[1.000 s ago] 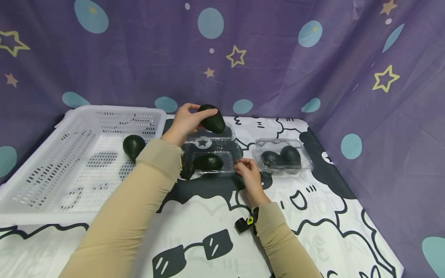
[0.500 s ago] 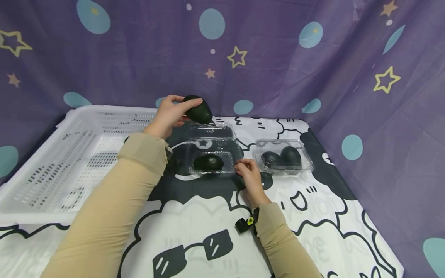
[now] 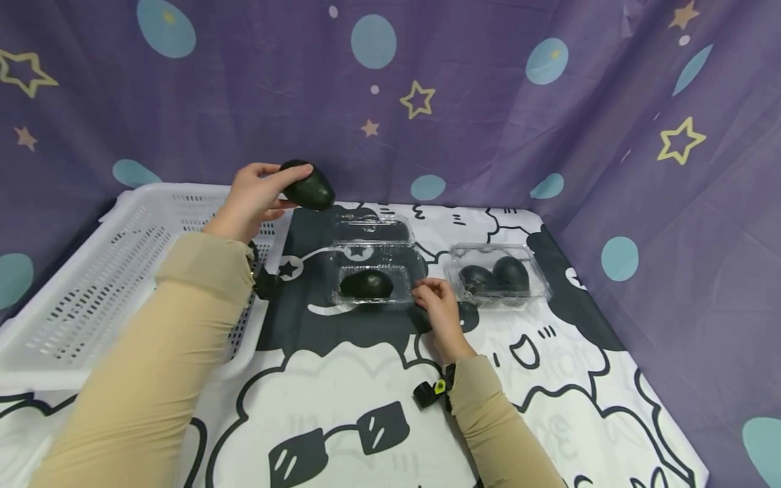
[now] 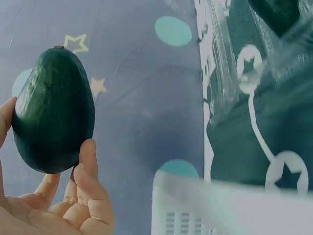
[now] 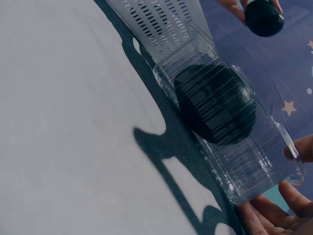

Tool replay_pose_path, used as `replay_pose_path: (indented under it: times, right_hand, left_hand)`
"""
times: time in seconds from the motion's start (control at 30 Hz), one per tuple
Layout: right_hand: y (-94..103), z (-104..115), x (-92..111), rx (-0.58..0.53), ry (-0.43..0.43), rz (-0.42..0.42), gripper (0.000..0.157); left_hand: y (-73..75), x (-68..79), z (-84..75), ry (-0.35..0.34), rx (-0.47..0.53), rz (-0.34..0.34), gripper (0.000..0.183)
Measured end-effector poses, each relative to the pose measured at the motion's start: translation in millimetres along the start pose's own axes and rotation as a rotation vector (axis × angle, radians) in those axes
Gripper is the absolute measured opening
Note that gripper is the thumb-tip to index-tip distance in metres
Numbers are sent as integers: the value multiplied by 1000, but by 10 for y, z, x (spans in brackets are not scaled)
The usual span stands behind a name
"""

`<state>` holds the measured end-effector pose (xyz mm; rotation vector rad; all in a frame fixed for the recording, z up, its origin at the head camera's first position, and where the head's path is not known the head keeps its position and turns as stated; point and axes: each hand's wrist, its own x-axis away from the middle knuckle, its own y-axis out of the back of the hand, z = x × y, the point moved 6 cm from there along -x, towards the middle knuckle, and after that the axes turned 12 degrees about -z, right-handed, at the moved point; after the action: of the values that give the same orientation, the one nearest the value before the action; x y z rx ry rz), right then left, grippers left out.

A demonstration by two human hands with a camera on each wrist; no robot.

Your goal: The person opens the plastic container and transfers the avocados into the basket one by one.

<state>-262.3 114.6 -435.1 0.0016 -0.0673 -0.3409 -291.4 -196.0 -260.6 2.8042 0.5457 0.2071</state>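
Observation:
My left hand (image 3: 247, 200) grips a dark green avocado (image 3: 312, 190) in the air near the basket's back right corner. In the left wrist view, thumb and fingers hold the avocado (image 4: 54, 112) at its sides and wider end, its stem end upward. A clear plastic clamshell box (image 3: 401, 288) lies on the table with its lid raised behind it. One avocado (image 3: 367, 284) lies in the left part of that box. At the box's right edge, my right hand (image 3: 441, 312) pinches the rim; the right wrist view shows thumb and fingers (image 5: 264, 215) on either side of it.
To the left stands a white perforated basket (image 3: 250, 346), partly covered by my left sleeve. On the right is another clear clamshell box (image 3: 537, 288) with two avocados (image 3: 511, 273) in it. A purple patterned curtain (image 3: 464, 135) hangs along the table's back edge.
My left hand has moved left with the avocado, from over the clamshell's lid toward the basket. An avocado seen earlier in the basket is hidden behind the left arm. The right hand stays put.

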Motion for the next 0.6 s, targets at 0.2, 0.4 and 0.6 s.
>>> replay_pose_path:
  times: [0.2, 0.4, 0.6]
  right_hand:
    - [-6, 5, -19, 4, 9, 2, 32]
    - [-2, -3, -26, 3, 9, 6, 32]
    - [-10, -8, -28, 3, 4, 9, 33]
  left_hand:
    - [199, -55, 63, 24, 34, -29, 101]
    - [330, -88, 135, 55, 34, -38, 103]
    - [410, -94, 229, 60, 15, -35, 106]
